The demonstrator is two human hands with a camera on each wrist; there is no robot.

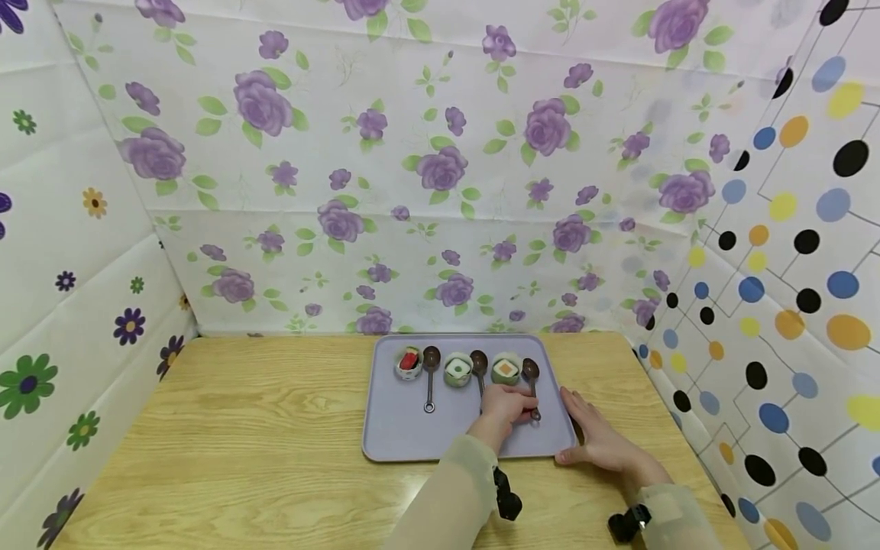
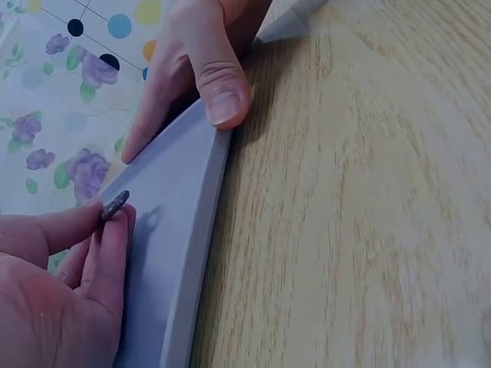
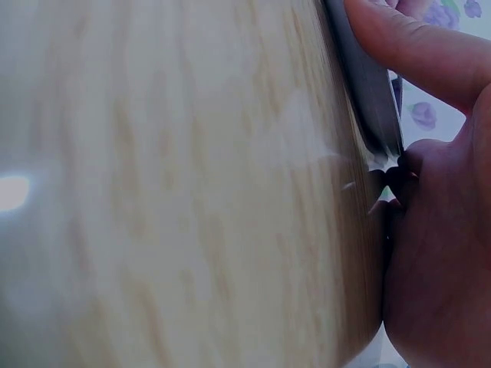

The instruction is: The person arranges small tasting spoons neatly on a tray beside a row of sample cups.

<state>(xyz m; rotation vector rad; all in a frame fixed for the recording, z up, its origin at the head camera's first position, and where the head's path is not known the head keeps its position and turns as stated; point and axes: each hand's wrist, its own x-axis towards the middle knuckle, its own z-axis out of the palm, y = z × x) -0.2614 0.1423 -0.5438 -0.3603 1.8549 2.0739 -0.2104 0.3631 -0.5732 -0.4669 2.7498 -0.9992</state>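
A lavender tray lies on the wooden table. Along its far side stand three small bowls, each with a dark spoon to its right. My left hand pinches the handle end of the rightmost spoon; in the left wrist view that metal tip shows between thumb and finger, just above the tray. My right hand rests at the tray's front right corner. Its fingers lie straight along the right edge and its thumb is on the rim. The right wrist view shows that hand against the tray's edge.
Flowered and dotted sheets wall in the table at the back, left and right. The other two spoons lie with their handles pointing toward me. Bare wood stretches to the left of the tray and in front of it.
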